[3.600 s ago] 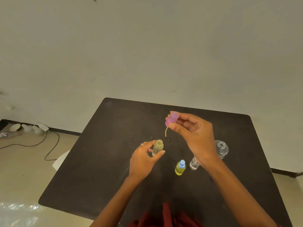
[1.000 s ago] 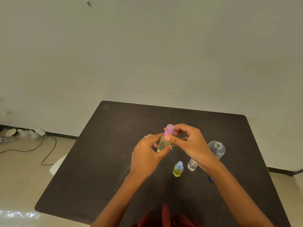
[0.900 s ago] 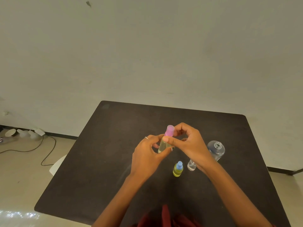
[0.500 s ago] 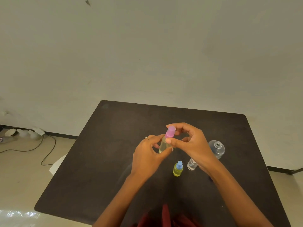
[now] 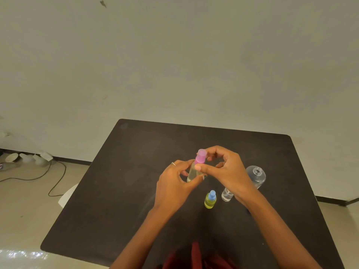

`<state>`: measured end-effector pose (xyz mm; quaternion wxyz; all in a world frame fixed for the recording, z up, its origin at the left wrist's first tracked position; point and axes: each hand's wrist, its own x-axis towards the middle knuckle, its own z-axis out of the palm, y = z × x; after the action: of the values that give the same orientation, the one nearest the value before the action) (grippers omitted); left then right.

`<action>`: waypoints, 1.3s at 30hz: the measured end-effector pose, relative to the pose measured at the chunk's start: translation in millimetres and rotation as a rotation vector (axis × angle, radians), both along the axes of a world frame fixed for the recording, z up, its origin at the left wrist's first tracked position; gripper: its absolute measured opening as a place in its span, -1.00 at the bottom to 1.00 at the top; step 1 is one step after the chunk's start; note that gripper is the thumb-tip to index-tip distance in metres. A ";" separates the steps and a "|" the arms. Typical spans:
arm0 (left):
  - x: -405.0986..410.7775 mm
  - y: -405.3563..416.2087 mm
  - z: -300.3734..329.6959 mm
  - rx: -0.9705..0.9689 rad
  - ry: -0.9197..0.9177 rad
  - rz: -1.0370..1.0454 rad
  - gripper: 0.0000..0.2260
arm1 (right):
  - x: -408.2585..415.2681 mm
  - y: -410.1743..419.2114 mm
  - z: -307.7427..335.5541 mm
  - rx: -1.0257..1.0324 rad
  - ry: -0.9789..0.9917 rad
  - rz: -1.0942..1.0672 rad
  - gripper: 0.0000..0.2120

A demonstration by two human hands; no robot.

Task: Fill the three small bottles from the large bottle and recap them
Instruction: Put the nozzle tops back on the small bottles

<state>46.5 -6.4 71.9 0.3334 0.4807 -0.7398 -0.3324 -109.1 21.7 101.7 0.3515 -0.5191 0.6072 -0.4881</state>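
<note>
Nearest the camera: red cloth (image 5: 194, 257) at the bottom edge, with both forearms reaching out over the dark tabletop (image 5: 120, 191).
Capped small bottle: yellow-filled bottle (image 5: 210, 201) with a blue cap stands upright on the tabletop, just below the hands.
Clear small bottle: clear bottle (image 5: 226, 195) stands upright just right of the yellow one, partly hidden by the right wrist; whether it has a cap cannot be told.
Left hand: left hand (image 5: 172, 188) curls its fingers and thumb around the body of the held bottle (image 5: 192, 172), lifted above the tabletop.
Held bottle: pale yellowish, long axis near vertical, top tilted slightly right and away from the camera.
Right hand: right hand (image 5: 227, 171) pinches the pink cap (image 5: 200, 156) on top of the held bottle between thumb and fingertips.
Large bottle: large clear bottle (image 5: 256, 176) stands upright right of the hands, open mouth up.
Far left floor: cable (image 5: 56, 181) and pale objects by the wall.
</note>
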 end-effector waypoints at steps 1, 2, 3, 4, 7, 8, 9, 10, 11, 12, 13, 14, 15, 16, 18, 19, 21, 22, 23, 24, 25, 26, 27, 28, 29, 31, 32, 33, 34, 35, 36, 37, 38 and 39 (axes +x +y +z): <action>-0.3 0.2 0.2 0.001 -0.003 0.002 -0.71 | 0.7 -0.5 -1.2 -0.010 -0.005 -0.013 -0.76; -0.7 0.4 0.4 0.001 -0.007 0.002 -0.71 | 1.6 -1.1 -2.3 -0.019 -0.010 -0.022 -0.76; -0.7 0.5 0.4 0.001 -0.008 -0.002 -0.71 | 2.6 -1.4 -3.5 -0.025 -0.014 -0.026 -0.76; -0.9 0.5 0.6 0.005 -0.005 -0.009 -0.70 | 3.6 -1.2 -4.4 -0.030 -0.013 -0.025 -0.75; -0.8 0.3 0.9 0.022 0.026 -0.035 -0.72 | 5.1 0.9 -4.7 -0.029 0.013 -0.009 -0.64; -0.7 0.1 1.3 0.021 0.032 -0.035 -0.72 | 4.8 1.9 -3.8 -0.021 0.011 -0.005 -0.60; -0.6 -0.2 1.7 0.019 0.034 -0.029 -0.72 | 4.2 3.0 -2.6 -0.015 -0.004 0.002 -0.58; -0.5 -0.5 2.0 0.017 0.035 -0.021 -0.72 | 3.3 4.3 -1.5 -0.014 -0.031 0.015 -0.58; -0.5 -0.9 2.2 0.015 0.035 -0.016 -0.73 | 2.6 5.5 -0.3 -0.019 -0.063 0.032 -0.61; -0.6 -1.2 2.0 0.014 0.034 -0.013 -0.73 | 2.6 6.4 1.0 -0.028 -0.091 0.047 -0.64; -0.6 -1.4 1.7 0.014 0.033 -0.013 -0.73 | 3.3 7.1 2.0 -0.035 -0.111 0.053 -0.66; -0.9 -1.4 1.4 0.015 0.032 -0.013 -0.73 | 4.8 7.2 2.3 -0.036 -0.125 0.046 -0.69; -0.8 -1.3 1.0 0.018 0.035 -0.011 -0.73 | 6.5 6.6 2.1 -0.032 -0.138 0.025 -0.71; -1.2 -1.0 0.7 0.022 0.038 -0.009 -0.74 | 8.0 6.0 1.3 -0.030 -0.147 -0.004 -0.73; -1.9 0.1 0.1 0.028 0.047 -0.009 -0.76 | 9.9 4.7 -1.0 -0.033 -0.155 -0.056 -0.76; -2.3 0.7 0.2 0.030 0.053 -0.010 -0.76 | 10.0 4.4 -1.8 -0.031 -0.151 -0.066 -0.75; -2.9 1.0 0.6 0.031 0.061 -0.010 -0.75 | 9.2 4.7 -1.3 -0.012 -0.133 -0.046 -0.71; -2.7 0.7 1.1 0.032 0.066 -0.011 -0.73 | 8.2 5.3 -0.3 -0.005 -0.132 -0.018 -0.68; -2.6 0.3 1.6 0.034 0.071 -0.011 -0.71 | 6.8 6.1 0.8 -0.004 -0.140 0.016 -0.65; -2.5 -0.3 2.1 0.036 0.076 -0.011 -0.70 | 5.1 7.1 1.9 -0.010 -0.156 0.051 -0.63; -2.3 -0.8 2.4 0.039 0.084 -0.015 -0.71 | 3.7 8.1 3.0 -0.021 -0.177 0.083 -0.61; -2.5 -1.1 2.8 0.045 0.095 -0.021 -0.72 | 3.0 9.0 3.7 -0.030 -0.202 0.110 -0.60; -2.7 -1.2 3.3 0.056 0.112 -0.029 -0.74 | 3.2 9.5 4.0 -0.038 -0.226 0.126 -0.61; -3.0 -1.3 4.1 0.065 0.131 -0.039 -0.77 | 4.7 9.7 4.0 -0.042 -0.243 0.125 -0.63; -3.5 -1.3 5.0 0.072 0.148 -0.047 -0.81 | 6.7 9.7 3.8 -0.045 -0.251 0.104 -0.65; -4.0 -0.5 6.9 0.084 0.172 -0.052 -0.83 | 11.0 9.1 2.9 -0.059 -0.244 0.046 -0.67; -3.8 0.0 7.4 0.092 0.183 -0.050 -0.81 | 11.9 8.8 2.7 -0.059 -0.233 0.029 -0.66; -3.6 0.5 7.7 0.099 0.194 -0.045 -0.81 | 11.8 8.5 3.1 -0.049 -0.222 0.025 -0.62; -3.4 0.8 8.1 0.105 0.206 -0.039 -0.80 | 10.5 8.6 3.8 -0.036 -0.220 0.036 -0.58; -3.2 0.9 8.5 0.105 0.215 -0.035 -0.80 | 8.3 8.8 4.6 -0.032 -0.225 0.059 -0.54; -3.1 0.9 9.1 0.102 0.222 -0.035 -0.78 | 6.0 9.1 5.6 -0.037 -0.229 0.088 -0.53; -3.1 0.9 9.7 0.099 0.227 -0.038 -0.75 | 4.0 9.3 6.7 -0.045 -0.227 0.116 -0.55; -3.6 0.7 10.3 0.099 0.231 -0.043 -0.72 | 2.9 9.6 7.7 -0.055 -0.220 0.135 -0.58; -4.2 0.6 10.5 0.102 0.232 -0.047 -0.70 | 2.9 9.6 8.4 -0.065 -0.215 0.139 -0.62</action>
<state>42.3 -5.8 82.4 0.3842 0.4379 -0.6893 -0.4307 -106.2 31.3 110.1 0.4306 -0.5158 0.5123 -0.5349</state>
